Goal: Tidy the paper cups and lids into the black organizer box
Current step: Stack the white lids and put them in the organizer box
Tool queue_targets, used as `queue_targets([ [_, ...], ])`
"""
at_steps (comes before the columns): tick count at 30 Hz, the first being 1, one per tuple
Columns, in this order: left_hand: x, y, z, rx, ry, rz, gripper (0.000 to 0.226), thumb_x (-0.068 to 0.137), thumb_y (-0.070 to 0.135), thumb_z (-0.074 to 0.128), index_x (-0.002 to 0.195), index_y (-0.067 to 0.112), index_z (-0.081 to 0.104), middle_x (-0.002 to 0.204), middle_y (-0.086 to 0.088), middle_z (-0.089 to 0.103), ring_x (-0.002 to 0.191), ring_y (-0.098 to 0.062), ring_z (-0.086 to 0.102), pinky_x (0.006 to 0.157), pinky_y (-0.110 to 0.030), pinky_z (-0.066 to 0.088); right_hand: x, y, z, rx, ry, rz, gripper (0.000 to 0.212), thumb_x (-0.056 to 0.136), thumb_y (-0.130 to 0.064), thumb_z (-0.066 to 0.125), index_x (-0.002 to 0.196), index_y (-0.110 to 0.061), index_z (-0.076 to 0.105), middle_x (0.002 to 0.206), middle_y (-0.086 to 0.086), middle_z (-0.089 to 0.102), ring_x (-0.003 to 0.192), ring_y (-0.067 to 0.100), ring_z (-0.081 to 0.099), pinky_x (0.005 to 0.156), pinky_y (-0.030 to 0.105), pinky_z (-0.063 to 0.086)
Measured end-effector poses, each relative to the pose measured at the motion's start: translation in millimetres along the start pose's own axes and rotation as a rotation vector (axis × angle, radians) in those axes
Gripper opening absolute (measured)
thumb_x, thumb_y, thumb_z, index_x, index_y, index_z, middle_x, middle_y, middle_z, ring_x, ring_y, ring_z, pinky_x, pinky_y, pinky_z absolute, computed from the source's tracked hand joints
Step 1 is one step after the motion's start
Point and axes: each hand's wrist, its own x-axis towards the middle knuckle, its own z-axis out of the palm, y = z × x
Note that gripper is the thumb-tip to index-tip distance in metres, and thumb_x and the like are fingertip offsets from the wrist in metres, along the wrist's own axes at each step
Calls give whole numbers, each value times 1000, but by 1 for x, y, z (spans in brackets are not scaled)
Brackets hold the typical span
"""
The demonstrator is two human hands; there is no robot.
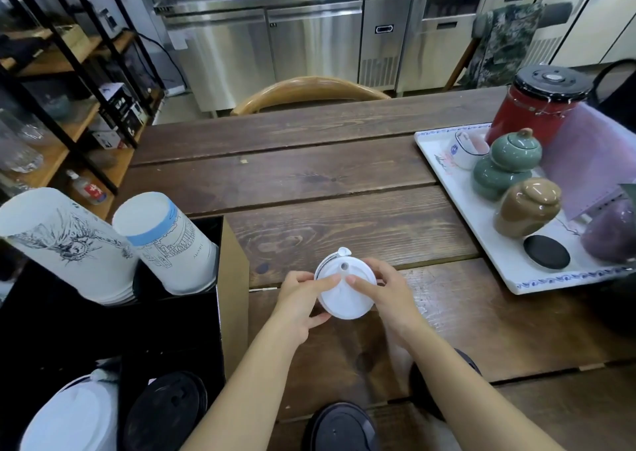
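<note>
A small stack of white lids (344,287) sits on the wooden table in front of me. My left hand (300,299) grips it from the left and my right hand (387,290) from the right, fingertips on top. The black organizer box (192,326) stands at the left. Its back compartments hold two stacks of upside-down paper cups: one with a black drawing (65,244), one with a blue band (165,244). Its front compartments hold white lids (72,416) and black lids (168,409). More black lids lie on the table at the near edge (340,426) and partly behind my right forearm (423,382).
A white tray (481,230) at the right carries ceramic jars, a small cup, a black coaster and a red canister. A wooden chair back stands beyond the table's far edge. Shelving stands at the left and steel counters at the back.
</note>
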Motion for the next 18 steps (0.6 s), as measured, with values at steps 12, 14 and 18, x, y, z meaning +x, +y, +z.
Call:
queue_targets([
  [12, -85, 13, -37, -272, -212, 355, 40, 78, 7, 70, 116, 11, 62, 117, -15, 66, 103, -28, 64, 90, -47, 51, -60, -51, 36, 104, -136, -286, 31, 68, -43, 70, 98, -36, 66, 99, -20, 69, 87, -3, 65, 65, 14, 52],
  [14, -99, 7, -51, -311, -218, 396, 40, 75, 9, 72, 114, 11, 64, 113, -14, 67, 98, -24, 66, 84, -40, 53, -71, -57, 51, 107, -156, -321, 27, 70, -37, 70, 97, -32, 66, 94, -20, 69, 84, -4, 64, 66, 13, 51],
  [18, -132, -5, -88, -359, -159, 481, 46, 72, 14, 70, 116, 6, 64, 117, -22, 66, 102, -31, 64, 90, -45, 50, -96, -63, 87, 92, -267, -361, 25, 75, -27, 66, 100, -23, 64, 90, -22, 69, 80, -6, 63, 65, 11, 50],
])
